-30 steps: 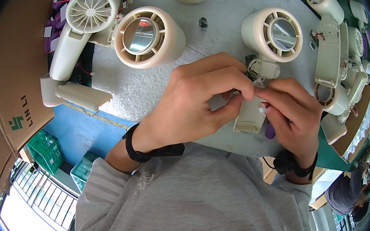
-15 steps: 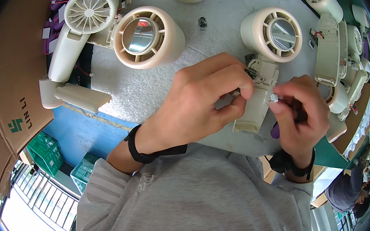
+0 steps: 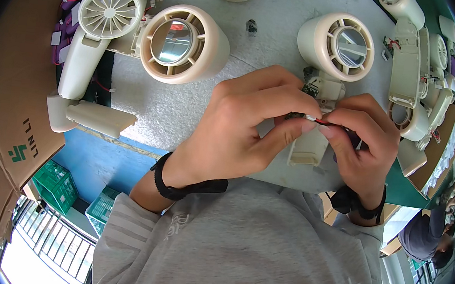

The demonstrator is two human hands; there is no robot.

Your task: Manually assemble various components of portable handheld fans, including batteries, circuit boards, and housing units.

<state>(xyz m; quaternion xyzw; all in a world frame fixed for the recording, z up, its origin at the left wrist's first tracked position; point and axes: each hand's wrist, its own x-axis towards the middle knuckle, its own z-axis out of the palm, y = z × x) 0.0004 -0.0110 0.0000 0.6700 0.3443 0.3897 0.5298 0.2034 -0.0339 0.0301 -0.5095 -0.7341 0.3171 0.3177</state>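
My left hand pinches a small circuit board between thumb and forefinger, and the fingers cover most of it. From the right, my right hand grips red and black wires just behind their small white plug. The plug is against the board's right end; whether it is seated I cannot tell. A purple battery barely shows under my right fingers. Beneath both hands lies an opened cream handle shell, joined to a round fan head. Another green board shows beside my left knuckles.
To the left stand another fan head and an assembled handheld fan, with several purple batteries behind it. More handle shells are piled at the right. A cardboard box rises at the left edge.
My right hand has moved left, bringing the white plug from beside the shell to the board in my left hand. The wires now show between both hands.
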